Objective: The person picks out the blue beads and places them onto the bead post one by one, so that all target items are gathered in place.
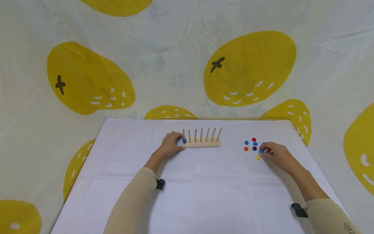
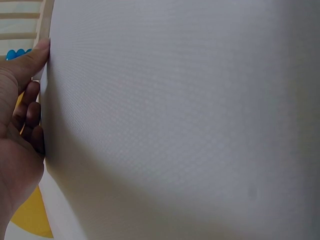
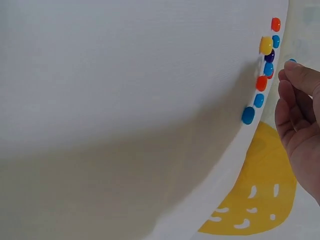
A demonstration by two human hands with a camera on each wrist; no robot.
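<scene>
A wooden peg rack [image 1: 201, 144] with a row of upright pegs stands towards the back of the table. Blue rings [image 1: 184, 140] are stacked low on its leftmost peg. My left hand [image 1: 169, 144] grips the rack's left end, thumb at the front and fingers behind. In the left wrist view, the thumb lies against the wooden base [image 2: 44, 22], beside the blue rings [image 2: 19, 53]. Off to the right, my right hand [image 1: 277, 154] pinches a blue ring [image 1: 261, 151] between thumb and fingertips, just above the table. The right wrist view shows only a sliver of this ring [image 3: 292, 61].
Loose rings lie around the right hand, among them a yellow ring [image 1: 258, 157], an orange ring [image 1: 246, 149], a red ring [image 1: 254, 139] and a dark purple ring [image 1: 254, 148]. A white cloth [image 1: 204, 195] covers the table. A patterned curtain [image 1: 175, 74] hangs behind it.
</scene>
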